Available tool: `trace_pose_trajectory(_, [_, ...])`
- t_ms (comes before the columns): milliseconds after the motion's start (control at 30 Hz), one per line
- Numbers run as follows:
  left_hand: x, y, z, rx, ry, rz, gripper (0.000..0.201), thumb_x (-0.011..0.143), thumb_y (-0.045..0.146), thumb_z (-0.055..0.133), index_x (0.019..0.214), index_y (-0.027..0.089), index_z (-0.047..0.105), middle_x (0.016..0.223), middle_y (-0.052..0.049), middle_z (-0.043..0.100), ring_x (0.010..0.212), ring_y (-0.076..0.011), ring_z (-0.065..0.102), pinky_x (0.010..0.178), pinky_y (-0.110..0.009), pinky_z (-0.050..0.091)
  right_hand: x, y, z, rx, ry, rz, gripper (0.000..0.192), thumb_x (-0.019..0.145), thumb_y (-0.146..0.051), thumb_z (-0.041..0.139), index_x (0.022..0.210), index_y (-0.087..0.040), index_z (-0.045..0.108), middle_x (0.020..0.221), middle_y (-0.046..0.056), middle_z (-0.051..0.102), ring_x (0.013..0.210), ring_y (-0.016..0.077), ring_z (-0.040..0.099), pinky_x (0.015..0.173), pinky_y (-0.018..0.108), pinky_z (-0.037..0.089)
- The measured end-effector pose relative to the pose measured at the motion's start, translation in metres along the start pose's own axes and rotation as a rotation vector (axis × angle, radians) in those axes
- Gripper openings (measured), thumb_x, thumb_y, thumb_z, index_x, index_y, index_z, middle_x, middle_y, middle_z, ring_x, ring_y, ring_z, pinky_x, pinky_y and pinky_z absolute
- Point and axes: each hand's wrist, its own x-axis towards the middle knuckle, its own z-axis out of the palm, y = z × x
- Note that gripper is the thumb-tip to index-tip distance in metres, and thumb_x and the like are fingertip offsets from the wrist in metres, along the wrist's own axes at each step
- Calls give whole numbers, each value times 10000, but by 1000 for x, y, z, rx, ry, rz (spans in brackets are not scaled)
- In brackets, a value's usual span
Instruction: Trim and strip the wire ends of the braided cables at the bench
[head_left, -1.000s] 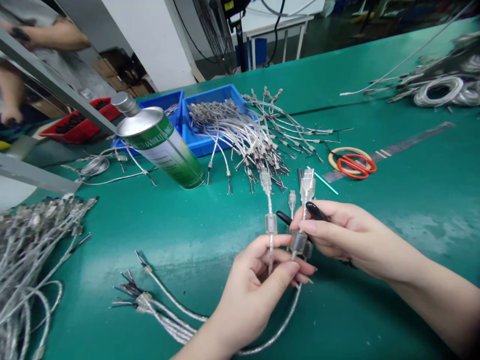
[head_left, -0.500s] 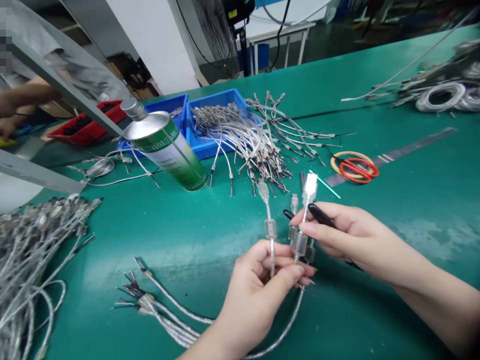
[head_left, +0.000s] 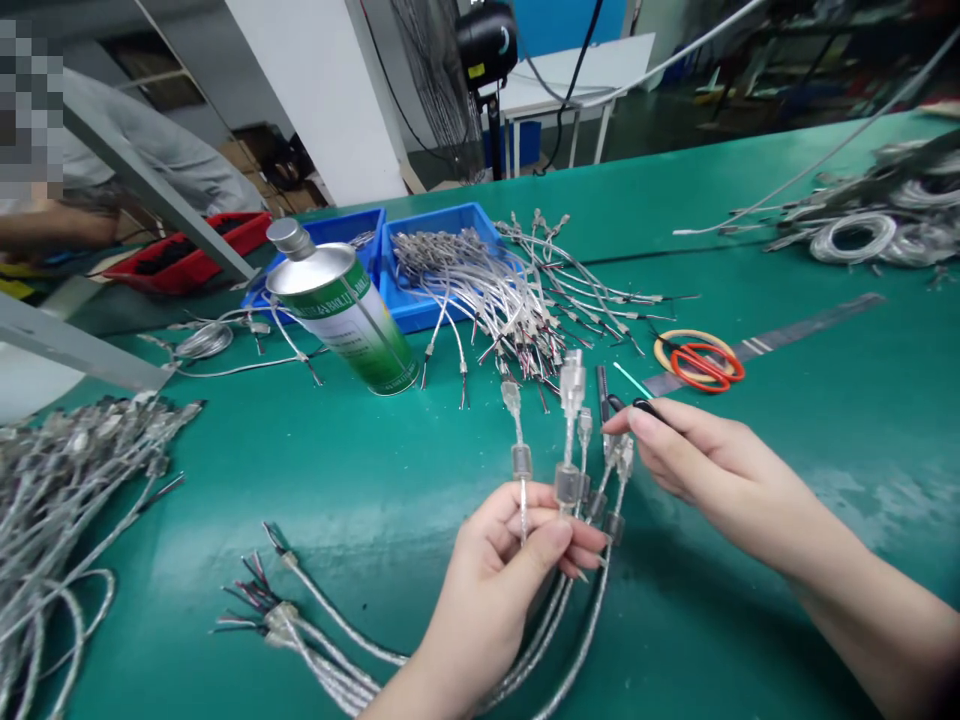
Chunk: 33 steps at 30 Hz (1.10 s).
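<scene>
My left hand [head_left: 491, 585] is closed around several clear-jacketed USB cables [head_left: 523, 500], their plugs pointing up and away. One USB plug [head_left: 573, 385] stands tall above the thumb, with a ferrite bead [head_left: 568, 484] below it; other plugs fan out to both sides. Stripped wire ends [head_left: 259, 600] of cables lie to the left of my wrist. My right hand [head_left: 712, 465] is closed on a black-handled tool [head_left: 649, 408], mostly hidden by the fingers, so its kind cannot be made out. Its fingertips are beside the rightmost USB plugs [head_left: 625, 460].
A green-and-white metal can [head_left: 352, 325] stands before blue bins [head_left: 435, 318] heaped with cables. Orange-handled scissors [head_left: 705, 368] and a tape roll lie at right. A cable pile [head_left: 75, 480] covers the left; coils [head_left: 855, 238] lie far right. A person is beyond the red bin [head_left: 172, 262].
My right hand has drawn off the tall plug and shifted right. That plug now stands in my left hand, which has moved slightly left. The camera view has tilted a little.
</scene>
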Motion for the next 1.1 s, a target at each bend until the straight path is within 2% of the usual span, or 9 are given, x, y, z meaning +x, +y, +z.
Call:
trace_pose_trajectory(167, [0,0,0,81,23,-21,153,863,248,610,958,135,570,831,-74,743,737,-119,647,689,-219,470,6,0,-9,-363,147,-58,353,947,-532,398,884,-218,546,588,-36,411,523,128,395,495,248,321])
trace_pose_trajectory(267, [2,-2,-1,68,26,-29,148,866,244,603,955,132,563,830,-76,740,732,-120,643,664,-217,458,18,3,-27,-681,320,-57,357,954,-500,361,892,-204,550,601,0,523,523,164,482,510,274,356])
trace_pose_trajectory(367, [4,-2,-3,-16,36,-71,139,855,233,615,926,127,558,813,-74,734,701,-110,631,636,-206,441,27,15,-48,-838,357,-31,334,945,-441,376,936,-180,585,663,58,615,570,218,563,532,302,382])
trace_pose_trajectory(533, [4,2,-5,-86,47,-109,148,833,235,636,876,117,559,817,-100,724,684,-117,624,621,-209,428,25,38,-64,-992,78,-78,280,877,-347,503,706,-175,643,670,86,645,619,247,611,579,333,436])
trace_pose_trajectory(667, [3,4,-6,-124,20,-98,153,834,230,631,895,112,556,819,-103,720,686,-118,623,621,-206,429,34,34,-56,-1039,-82,-276,261,926,-249,433,998,-158,667,982,135,625,955,272,581,848,398,450])
trace_pose_trajectory(767, [3,4,-8,-191,-9,-78,197,841,210,622,988,106,542,799,-90,715,675,-107,622,607,-191,422,60,25,-47,-1058,-217,-399,336,930,-120,360,1123,-193,625,1129,127,556,1055,243,527,917,381,417])
trace_pose_trajectory(933, [3,4,-11,-259,-64,-51,238,842,222,626,1019,111,511,777,-90,720,641,-95,630,584,-179,423,108,22,-50,-1120,-455,-385,200,800,-54,560,919,-176,665,902,61,574,837,198,568,754,320,462])
trace_pose_trajectory(1000, [3,5,-11,-270,-84,-45,232,838,220,634,1001,111,510,771,-89,724,629,-90,635,572,-173,424,118,22,-57,-1144,-477,-360,81,758,-89,632,806,-152,649,847,41,562,796,196,552,715,326,453])
trace_pose_trajectory(1100, [2,7,-11,-285,-95,-31,225,830,200,641,987,104,512,750,-85,729,623,-93,649,557,-169,429,116,19,-71,-1143,-433,-345,104,680,-92,693,705,-160,618,798,37,568,786,209,543,709,328,432])
